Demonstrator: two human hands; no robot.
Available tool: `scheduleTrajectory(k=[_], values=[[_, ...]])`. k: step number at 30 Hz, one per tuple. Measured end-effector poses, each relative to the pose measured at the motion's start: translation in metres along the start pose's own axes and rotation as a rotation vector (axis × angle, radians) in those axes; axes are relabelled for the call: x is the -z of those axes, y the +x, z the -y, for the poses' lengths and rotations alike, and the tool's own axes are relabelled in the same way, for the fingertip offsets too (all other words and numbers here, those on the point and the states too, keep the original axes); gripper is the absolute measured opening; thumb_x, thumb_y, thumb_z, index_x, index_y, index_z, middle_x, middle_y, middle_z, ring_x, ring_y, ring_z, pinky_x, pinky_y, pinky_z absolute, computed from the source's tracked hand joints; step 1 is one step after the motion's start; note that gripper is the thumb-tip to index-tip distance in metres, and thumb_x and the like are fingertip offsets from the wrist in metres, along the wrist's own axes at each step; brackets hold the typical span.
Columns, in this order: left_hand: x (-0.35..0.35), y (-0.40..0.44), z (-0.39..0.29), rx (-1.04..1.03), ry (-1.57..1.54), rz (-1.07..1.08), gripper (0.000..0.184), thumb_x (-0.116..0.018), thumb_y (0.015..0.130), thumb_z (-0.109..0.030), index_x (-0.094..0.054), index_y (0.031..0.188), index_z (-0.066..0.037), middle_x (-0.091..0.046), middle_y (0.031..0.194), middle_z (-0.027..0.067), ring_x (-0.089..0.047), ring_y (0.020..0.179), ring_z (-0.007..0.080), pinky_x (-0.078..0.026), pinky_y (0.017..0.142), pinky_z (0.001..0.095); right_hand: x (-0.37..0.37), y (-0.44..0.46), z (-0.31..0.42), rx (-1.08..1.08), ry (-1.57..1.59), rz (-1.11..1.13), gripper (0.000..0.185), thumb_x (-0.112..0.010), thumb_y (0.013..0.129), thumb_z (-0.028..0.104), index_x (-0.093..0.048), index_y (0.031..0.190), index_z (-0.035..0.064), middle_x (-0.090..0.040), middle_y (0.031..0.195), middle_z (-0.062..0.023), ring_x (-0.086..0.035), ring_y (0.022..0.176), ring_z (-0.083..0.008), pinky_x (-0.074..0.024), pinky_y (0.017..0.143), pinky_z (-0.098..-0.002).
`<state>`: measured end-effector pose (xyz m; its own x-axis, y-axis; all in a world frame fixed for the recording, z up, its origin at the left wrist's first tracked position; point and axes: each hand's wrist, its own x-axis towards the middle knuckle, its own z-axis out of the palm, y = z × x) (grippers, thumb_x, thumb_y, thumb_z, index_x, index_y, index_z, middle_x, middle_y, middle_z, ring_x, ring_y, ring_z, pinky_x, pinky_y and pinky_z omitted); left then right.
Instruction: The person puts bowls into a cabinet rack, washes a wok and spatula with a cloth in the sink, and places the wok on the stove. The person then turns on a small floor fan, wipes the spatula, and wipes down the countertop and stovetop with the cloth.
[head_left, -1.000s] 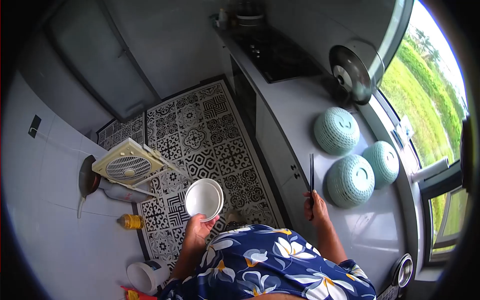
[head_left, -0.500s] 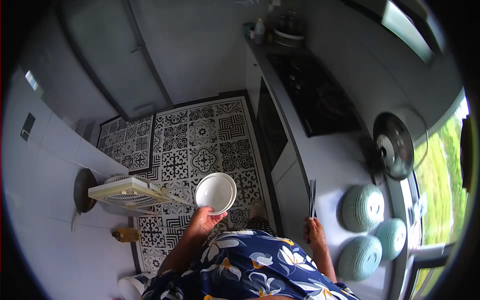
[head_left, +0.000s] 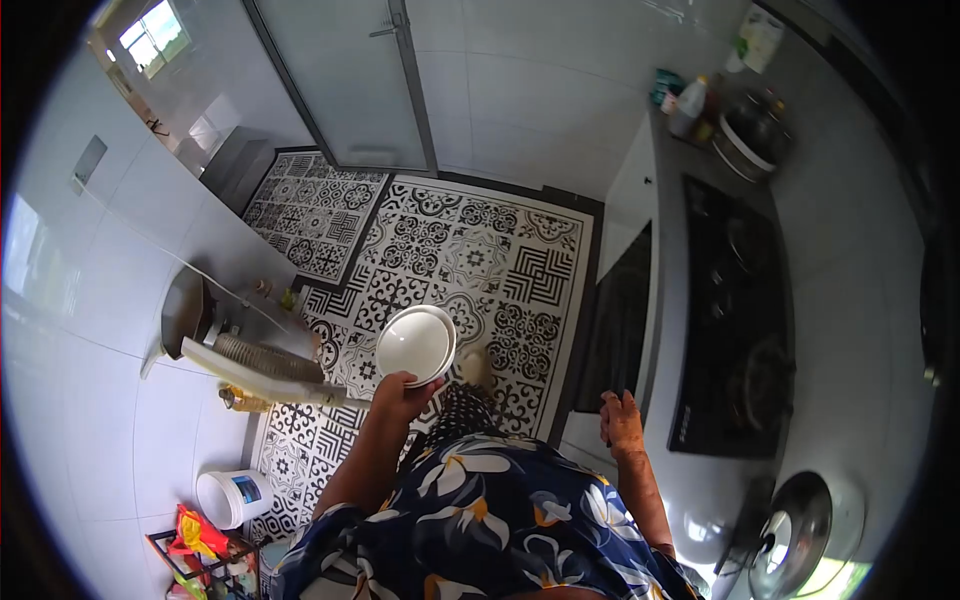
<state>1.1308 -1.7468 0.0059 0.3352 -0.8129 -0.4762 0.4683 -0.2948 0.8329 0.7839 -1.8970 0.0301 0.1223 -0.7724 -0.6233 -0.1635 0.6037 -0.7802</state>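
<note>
Two stacked white bowls point(head_left: 413, 345) are in my left hand point(head_left: 402, 398), which grips their near rim above the patterned floor. The bowls tilt so that the inside of the upper one shows. My right hand point(head_left: 624, 425) is closed around dark chopsticks point(head_left: 621, 374), beside the counter edge. They point away from me and barely stand out against the dark oven front point(head_left: 622, 310) behind them; how many there are cannot be made out.
To the right runs a counter with a black gas hob point(head_left: 735, 320), and a glass pot lid point(head_left: 797, 535) nearer me. Bottles point(head_left: 688, 108) and a pot point(head_left: 752, 135) stand at its far end. On the left are a fan point(head_left: 270, 372), a white bucket point(head_left: 232, 498) and a door point(head_left: 345, 85) farther back.
I have walked forward and my view has turned left. The hob is now beside me, and the green woven baskets on the counter have left the view. Both hands keep their hold.
</note>
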Motion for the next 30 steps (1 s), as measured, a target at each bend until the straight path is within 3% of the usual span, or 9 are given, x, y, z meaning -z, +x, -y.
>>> scheduleTrajectory(k=[2, 3, 4, 5, 7, 9, 13, 24, 30], values=[[-0.007, 0.043, -0.018, 0.129, -0.251, -0.189, 0.031, -0.043, 0.082, 0.001, -0.042, 0.112, 0.007, -0.060, 0.097, 0.0182, -0.059, 0.095, 0.0203, -0.049, 0.075, 0.0258, -0.007, 0.036, 0.008, 0.024, -0.050, -0.010, 0.025, -0.046, 0.088, 0.032, -0.049, 0.090, 0.0076, -0.042, 0.055, 0.0009, -0.038, 0.038, -0.0088, -0.0294, 0.033, -0.0245], [-0.001, 0.060, -0.027, 0.019, 0.117, -0.065, 0.028, -0.042, 0.081, 0.004, -0.046, 0.108, 0.007, -0.059, 0.098, 0.0189, -0.059, 0.095, 0.0203, -0.050, 0.071, 0.0244, -0.014, 0.042, 0.025, 0.015, -0.172, -0.044, 0.026, -0.049, 0.087, 0.032, -0.049, 0.087, 0.0061, -0.043, 0.054, 0.0001, -0.040, 0.039, -0.0089, -0.0304, 0.033, -0.0246], [0.001, 0.084, -0.038, 0.015, 0.124, -0.043, 0.028, -0.042, 0.081, 0.004, -0.046, 0.108, 0.007, -0.059, 0.098, 0.0189, -0.059, 0.095, 0.0203, -0.050, 0.071, 0.0244, -0.023, 0.055, 0.045, 0.017, -0.291, -0.085, 0.027, -0.051, 0.085, 0.031, -0.048, 0.085, 0.0046, -0.044, 0.053, -0.0007, -0.042, 0.039, -0.0089, -0.0315, 0.032, -0.0247], [0.000, 0.109, -0.048, 0.080, -0.131, -0.138, 0.025, -0.044, 0.081, 0.003, -0.049, 0.105, 0.007, -0.060, 0.098, 0.0192, -0.059, 0.094, 0.0216, -0.050, 0.070, 0.0240, -0.030, 0.068, 0.059, 0.016, -0.274, -0.114, 0.027, -0.051, 0.085, 0.031, -0.048, 0.085, 0.0046, -0.044, 0.053, -0.0007, -0.042, 0.039, -0.0089, -0.0315, 0.032, -0.0247], [0.021, 0.185, -0.045, 0.394, -0.601, -0.306, 0.027, -0.044, 0.079, 0.002, -0.051, 0.105, 0.006, -0.058, 0.101, 0.0207, -0.059, 0.093, 0.0278, -0.052, 0.068, 0.0253, -0.038, 0.089, 0.073, 0.078, -0.451, -0.234, 0.034, -0.051, 0.084, 0.034, -0.051, 0.080, 0.0005, -0.050, 0.055, -0.0068, -0.051, 0.044, -0.0164, -0.0390, 0.039, -0.0313], [0.028, 0.240, -0.054, 0.372, -0.650, -0.229, 0.046, -0.039, 0.072, 0.001, -0.041, 0.118, 0.002, -0.053, 0.106, 0.0222, -0.058, 0.090, 0.0362, -0.054, 0.064, 0.0297, -0.028, 0.130, 0.057, 0.247, -0.645, -0.337, 0.042, -0.051, 0.083, 0.038, -0.055, 0.080, -0.0040, -0.059, 0.063, -0.0182, -0.060, 0.058, -0.0333, -0.0467, 0.056, -0.0411], [-0.005, 0.305, -0.133, 0.442, -0.440, -0.176, 0.046, -0.038, 0.074, -0.001, -0.038, 0.120, 0.004, -0.051, 0.109, 0.0236, -0.058, 0.093, 0.0365, -0.055, 0.066, 0.0311, -0.029, 0.166, 0.075, 0.190, -0.759, -0.393, 0.041, -0.050, 0.083, 0.037, -0.056, 0.090, -0.0029, -0.060, 0.078, -0.0256, -0.058, 0.078, -0.0426, -0.0460, 0.067, -0.0463], [-0.124, 0.494, -0.217, 0.645, -0.123, 0.007, 0.040, -0.039, 0.077, 0.001, -0.040, 0.116, 0.007, -0.052, 0.104, 0.0234, -0.057, 0.092, 0.0339, -0.054, 0.064, 0.0256, -0.037, 0.271, 0.020, -0.230, -0.743, -0.319, 0.043, -0.044, 0.085, 0.042, -0.055, 0.099, 0.0031, -0.061, 0.087, -0.0246, -0.058, 0.087, -0.0397, -0.0449, 0.076, -0.0466], [-0.200, 0.565, -0.253, 0.682, 0.161, 0.143, 0.037, -0.043, 0.081, -0.002, -0.043, 0.116, 0.006, -0.054, 0.104, 0.0230, -0.059, 0.089, 0.0307, -0.052, 0.066, 0.0235, -0.070, 0.273, 0.021, -0.380, -0.455, -0.411, 0.039, -0.047, 0.083, 0.039, -0.055, 0.099, 0.0041, -0.062, 0.088, -0.0203, -0.058, 0.087, -0.0376, -0.0444, 0.076, -0.0455]])
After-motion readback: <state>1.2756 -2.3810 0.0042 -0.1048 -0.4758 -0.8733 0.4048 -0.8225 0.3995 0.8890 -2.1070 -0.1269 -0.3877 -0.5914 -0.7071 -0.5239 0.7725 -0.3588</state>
